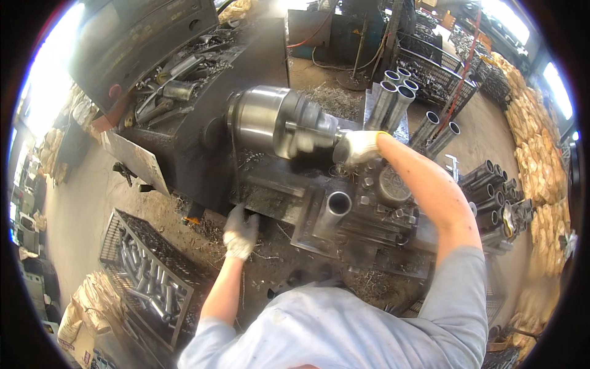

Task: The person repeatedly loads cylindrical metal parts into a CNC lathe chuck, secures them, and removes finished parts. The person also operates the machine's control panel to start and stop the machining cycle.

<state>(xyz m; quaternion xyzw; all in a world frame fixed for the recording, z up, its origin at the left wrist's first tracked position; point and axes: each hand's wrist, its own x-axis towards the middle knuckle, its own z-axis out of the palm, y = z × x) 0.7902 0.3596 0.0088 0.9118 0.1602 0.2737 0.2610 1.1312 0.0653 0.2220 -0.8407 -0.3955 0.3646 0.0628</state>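
Note:
A lathe's round steel chuck (264, 120) stands ahead of me, its stepped jaws blurred. At the right end of the chuck is my right hand (359, 147), in a pale glove, its fingers curled beside a short bright metal part (338, 132). What they grip is hidden. My left hand (239, 234), gloved with dirty grey fingertips, is low in front of the lathe bed (270, 200), thumb apart from the fingers and nothing visible in it. A metal tube (338, 203) stands upright on the carriage, left of the tool post (393, 184).
Several steel tubes (402, 92) stand beyond the lathe, and more lie stacked (491, 190) at the right. A crate (178, 286) of short tubes sits on the floor at left. Metal shavings (381, 286) litter the ground. Wrapped bundles (534, 147) line the right side.

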